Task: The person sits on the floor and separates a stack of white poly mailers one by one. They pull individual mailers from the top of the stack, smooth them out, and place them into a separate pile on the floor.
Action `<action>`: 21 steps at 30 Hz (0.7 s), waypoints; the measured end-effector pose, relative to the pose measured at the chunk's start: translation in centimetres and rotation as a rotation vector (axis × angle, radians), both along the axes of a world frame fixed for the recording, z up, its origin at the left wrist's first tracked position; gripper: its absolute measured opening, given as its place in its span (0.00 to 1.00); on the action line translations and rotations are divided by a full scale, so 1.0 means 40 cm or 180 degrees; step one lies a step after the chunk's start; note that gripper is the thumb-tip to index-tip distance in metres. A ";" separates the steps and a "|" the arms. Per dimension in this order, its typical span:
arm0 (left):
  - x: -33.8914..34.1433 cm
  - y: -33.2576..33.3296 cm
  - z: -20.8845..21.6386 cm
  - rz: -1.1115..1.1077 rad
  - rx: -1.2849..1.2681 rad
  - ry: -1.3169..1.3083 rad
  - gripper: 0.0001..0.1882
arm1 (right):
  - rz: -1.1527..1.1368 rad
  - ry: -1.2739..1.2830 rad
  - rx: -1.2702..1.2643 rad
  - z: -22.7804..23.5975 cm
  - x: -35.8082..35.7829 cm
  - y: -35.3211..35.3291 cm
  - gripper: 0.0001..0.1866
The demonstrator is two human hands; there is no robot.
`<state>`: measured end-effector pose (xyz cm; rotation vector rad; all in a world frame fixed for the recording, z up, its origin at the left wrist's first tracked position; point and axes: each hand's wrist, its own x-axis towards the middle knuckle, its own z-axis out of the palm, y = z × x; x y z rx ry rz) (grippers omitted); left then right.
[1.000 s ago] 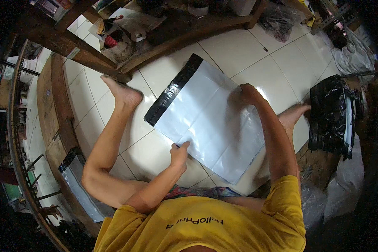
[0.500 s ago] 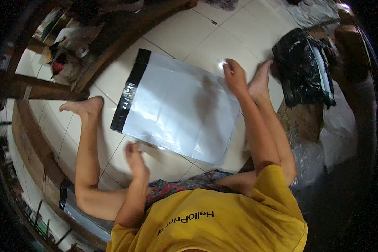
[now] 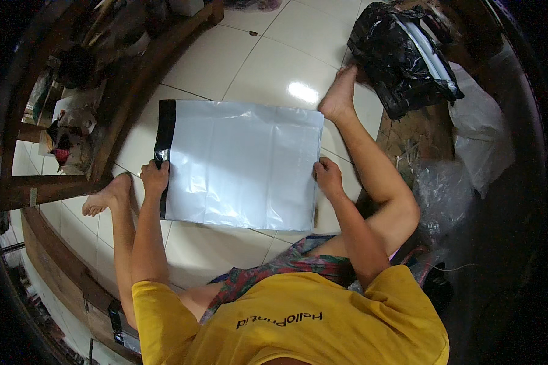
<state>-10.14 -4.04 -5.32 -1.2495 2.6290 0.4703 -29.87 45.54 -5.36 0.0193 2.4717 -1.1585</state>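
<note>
A large flat plastic mailing bag [image 3: 243, 164], pale grey with a black strip along its left side, lies between my bent legs. Whether it is one bag or several stacked, I cannot tell. My left hand [image 3: 155, 177] is closed on the black-strip edge. At the opposite edge my right hand [image 3: 329, 178] pinches the grey side, its thumb and fingers curled round the border. The bag's long sides run nearly straight across in front of me.
A black plastic bag [image 3: 402, 67] with white contents stands at far right, past my right foot. Clear plastic wrapping [image 3: 441, 201] and a white sack [image 3: 484, 134] lie below it. A dark wooden frame [image 3: 134, 91] borders the tiled floor [image 3: 298, 48] on the left.
Both hands were off the bag's side edges; now they grip its left and right sides. The bag has turned from a slant to nearly straight. My right hand came nearer.
</note>
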 end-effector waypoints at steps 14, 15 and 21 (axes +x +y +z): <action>-0.001 0.037 0.012 0.0190 -0.0039 0.0773 0.33 | 0.0087 0.0980 0.0291 0.062 -0.003 -0.029 0.15; -0.002 0.040 0.011 0.0170 -0.0133 0.0718 0.33 | 0.0089 0.0847 0.0370 0.069 -0.002 -0.040 0.16; 0.012 0.033 -0.002 0.0160 -0.0241 0.0668 0.32 | 0.0113 0.0545 0.0762 0.105 -0.007 -0.062 0.18</action>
